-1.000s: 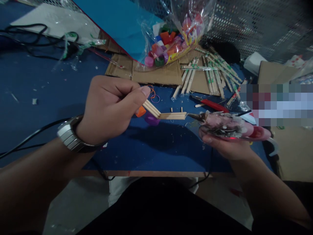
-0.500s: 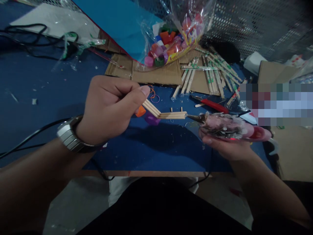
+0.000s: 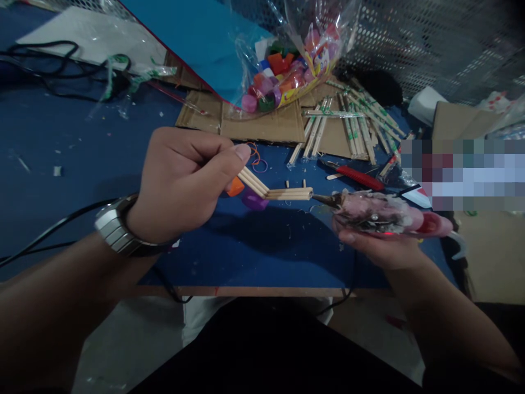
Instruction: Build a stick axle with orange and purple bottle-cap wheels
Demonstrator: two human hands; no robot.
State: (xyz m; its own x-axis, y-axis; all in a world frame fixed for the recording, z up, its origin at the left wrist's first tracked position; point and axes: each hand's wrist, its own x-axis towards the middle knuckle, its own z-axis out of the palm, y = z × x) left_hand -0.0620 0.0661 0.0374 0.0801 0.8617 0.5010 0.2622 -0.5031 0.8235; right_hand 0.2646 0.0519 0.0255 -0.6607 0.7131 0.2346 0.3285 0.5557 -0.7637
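Pinched in my left hand [image 3: 184,180] is a bent piece made of wooden sticks [image 3: 289,193], joined at an angle, one arm pointing right. My right hand [image 3: 377,246] is wrapped round a pink hot glue gun [image 3: 373,213], its body smeared with dried glue and dark stains. The gun's nozzle [image 3: 326,200] is at the free right end of the sticks; whether it touches them I cannot tell. Just behind the piece, below my left fingers, show a purple cap [image 3: 254,200] and an orange cap [image 3: 235,187].
A clear bag of coloured caps [image 3: 283,82] lies on cardboard [image 3: 246,123] at the back. Several paper-wrapped chopsticks [image 3: 353,131] are heaped beside it. A red-handled cutter [image 3: 361,177] and rubber bands [image 3: 258,163] lie on the blue table [image 3: 262,262]. A black cable [image 3: 53,230] runs at left.
Very little differs. The glue gun has shifted slightly left, its nozzle staying at the end of the sticks, and my left hand is almost still.
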